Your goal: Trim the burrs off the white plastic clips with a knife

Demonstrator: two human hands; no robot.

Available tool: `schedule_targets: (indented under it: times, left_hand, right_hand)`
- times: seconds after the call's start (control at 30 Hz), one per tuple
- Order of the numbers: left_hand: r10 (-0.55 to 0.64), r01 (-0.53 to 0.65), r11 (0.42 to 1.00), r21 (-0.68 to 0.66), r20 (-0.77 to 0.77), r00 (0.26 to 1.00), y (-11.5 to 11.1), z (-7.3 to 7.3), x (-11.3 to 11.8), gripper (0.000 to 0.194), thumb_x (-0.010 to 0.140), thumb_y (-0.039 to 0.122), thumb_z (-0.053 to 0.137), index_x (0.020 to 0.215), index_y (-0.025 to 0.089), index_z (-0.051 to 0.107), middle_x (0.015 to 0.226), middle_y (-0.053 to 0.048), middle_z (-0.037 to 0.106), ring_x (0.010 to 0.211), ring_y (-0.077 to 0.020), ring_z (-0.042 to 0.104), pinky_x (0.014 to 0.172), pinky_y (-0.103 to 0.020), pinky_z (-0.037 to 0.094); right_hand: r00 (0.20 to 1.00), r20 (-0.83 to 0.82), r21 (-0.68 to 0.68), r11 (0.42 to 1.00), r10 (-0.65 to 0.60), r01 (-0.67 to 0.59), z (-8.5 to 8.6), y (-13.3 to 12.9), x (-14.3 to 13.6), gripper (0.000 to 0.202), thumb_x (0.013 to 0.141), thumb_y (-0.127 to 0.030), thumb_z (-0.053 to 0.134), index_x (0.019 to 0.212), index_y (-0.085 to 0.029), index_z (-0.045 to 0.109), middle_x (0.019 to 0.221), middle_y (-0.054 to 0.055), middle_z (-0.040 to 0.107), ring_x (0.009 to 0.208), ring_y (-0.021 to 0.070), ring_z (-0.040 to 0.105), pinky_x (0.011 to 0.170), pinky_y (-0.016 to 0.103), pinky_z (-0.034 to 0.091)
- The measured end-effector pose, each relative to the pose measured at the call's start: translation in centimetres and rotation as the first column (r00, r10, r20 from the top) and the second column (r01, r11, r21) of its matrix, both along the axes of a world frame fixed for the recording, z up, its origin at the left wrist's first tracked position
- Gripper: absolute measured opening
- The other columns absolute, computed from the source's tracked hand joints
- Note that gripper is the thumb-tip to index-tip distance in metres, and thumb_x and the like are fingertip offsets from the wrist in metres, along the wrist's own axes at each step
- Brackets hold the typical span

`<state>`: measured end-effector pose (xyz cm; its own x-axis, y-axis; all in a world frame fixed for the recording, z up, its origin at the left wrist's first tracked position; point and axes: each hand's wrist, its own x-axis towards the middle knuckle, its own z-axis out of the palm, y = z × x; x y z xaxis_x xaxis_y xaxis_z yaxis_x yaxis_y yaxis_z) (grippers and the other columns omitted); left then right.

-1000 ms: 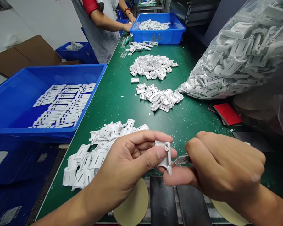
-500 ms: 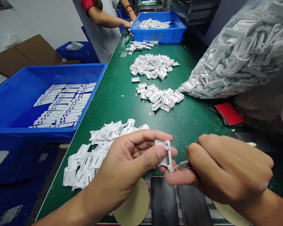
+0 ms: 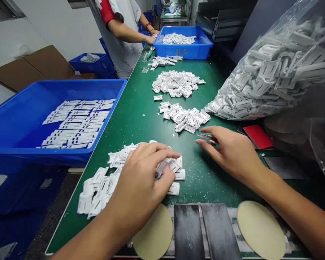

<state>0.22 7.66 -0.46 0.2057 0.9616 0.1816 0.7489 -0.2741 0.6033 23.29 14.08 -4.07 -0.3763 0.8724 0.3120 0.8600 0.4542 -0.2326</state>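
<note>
Bits (image 3: 104, 187) seemed light, stiff; edge hold best | left hand (image 3: 142, 175) curled over them, grip unclear | right hand (image 3: 230, 150) held tool (image 3: 209, 138)

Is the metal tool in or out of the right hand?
In: the tool shows between the thumb and fingers of the right hand.

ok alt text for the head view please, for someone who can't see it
A person's left hand is at a pile of white parts on a green table, the right hand holding a small metal tool; a blue bin sits left, a co-worker beyond.
</note>
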Motion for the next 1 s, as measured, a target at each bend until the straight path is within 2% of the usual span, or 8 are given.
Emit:
schedule_targets:
  times: [0.1,0.27,0.33,0.43,0.67,0.77,0.87,1.0]
  left_hand:
    - [0.051,-0.059,0.994,0.095,0.078,0.996,-0.1,0.2,0.1,0.024,0.088,0.009,0.057,0.101,0.024,0.070,0.103,-0.001,0.071,0.100,-0.0229,0.059,0.087,-0.039,0.042]
    - [0.026,-0.042,0.995,0.090,0.169,0.985,-0.4,0.4,0.3,0.021,0.094,0.013,0.055,0.107,0.023,0.068,0.107,-0.003,0.070,0.102,-0.0211,0.059,0.088,-0.034,0.043]
    - [0.011,-0.030,0.994,0.100,0.191,0.982,-0.5,0.3,0.4,0.023,0.095,0.014,0.056,0.114,0.021,0.066,0.110,-0.004,0.069,0.103,-0.0202,0.059,0.089,-0.032,0.043]
    - [-0.011,-0.014,0.993,0.119,0.201,0.980,-0.5,0.3,0.5,0.025,0.095,0.014,0.056,0.117,0.020,0.065,0.113,-0.004,0.068,0.105,-0.0195,0.060,0.090,-0.031,0.043]
    - [0.043,-0.075,0.990,0.117,0.254,0.966,-0.5,0.4,0.3,0.025,0.098,0.020,0.055,0.120,0.021,0.066,0.116,-0.005,0.069,0.101,-0.0192,0.061,0.090,-0.030,0.045]
    - [-0.003,-0.007,1.000,0.026,0.364,0.931,-0.5,0.4,0.1,0.034,0.101,0.024,0.052,0.134,0.028,0.061,0.129,-0.003,0.067,0.111,-0.0183,0.061,0.097,-0.031,0.045]
    - [-0.103,0.129,0.991,-0.036,0.413,0.905,-0.4,0.5,0.1,0.031,0.100,0.024,0.055,0.128,0.030,0.068,0.123,-0.002,0.072,0.108,-0.0181,0.065,0.094,-0.030,0.047]
    - [-0.007,0.095,0.986,-0.136,0.538,0.843,-0.5,0.6,0.6,0.022,0.097,0.024,0.060,0.113,0.026,0.075,0.105,-0.003,0.075,0.091,-0.0172,0.069,0.077,-0.026,0.053]
  right_hand:
    - [0.999,0.036,-0.073,0.997,-0.018,0.021,-1.2,2.2,-0.4,0.037,0.099,-0.040,0.053,0.130,-0.021,0.060,0.118,0.009,0.072,0.097,0.0233,0.069,0.072,0.030,0.044]
    - [0.998,0.028,-0.038,0.998,-0.055,0.056,-1.3,2.9,-1.1,0.024,0.098,-0.031,0.050,0.104,-0.019,0.070,0.099,0.009,0.075,0.090,0.0237,0.068,0.070,0.031,0.040]
    - [0.998,0.016,-0.022,0.998,-0.054,0.055,-1.1,2.6,-1.2,0.026,0.099,-0.033,0.050,0.107,-0.018,0.069,0.099,0.009,0.075,0.090,0.0234,0.068,0.070,0.031,0.040]
    - [1.000,0.015,-0.010,1.000,-0.008,0.008,-1.1,2.3,-1.3,0.028,0.097,-0.040,0.055,0.113,-0.021,0.068,0.103,0.008,0.075,0.088,0.0225,0.068,0.066,0.030,0.039]
    - [0.985,-0.023,0.083,0.982,0.171,-0.168,-0.7,0.8,-0.2,0.014,0.093,-0.024,0.058,0.100,-0.020,0.069,0.091,0.004,0.076,0.075,0.0158,0.068,0.064,0.027,0.042]
    - [0.914,-0.005,0.292,0.875,0.405,-0.386,0.4,-1.2,0.1,0.022,0.091,-0.017,0.061,0.112,-0.021,0.066,0.097,0.004,0.077,0.071,0.0132,0.067,0.062,0.027,0.043]
    - [0.813,0.012,0.412,0.738,0.583,-0.535,1.5,-3.2,-0.5,0.034,0.091,-0.011,0.063,0.123,-0.018,0.061,0.106,0.009,0.076,0.072,0.0144,0.069,0.059,0.028,0.045]
    - [0.814,-0.315,0.317,0.863,0.488,-0.394,2.1,-4.6,-2.1,0.027,0.088,-0.010,0.066,0.113,-0.021,0.059,0.095,0.004,0.075,0.080,0.0135,0.070,0.067,0.025,0.051]
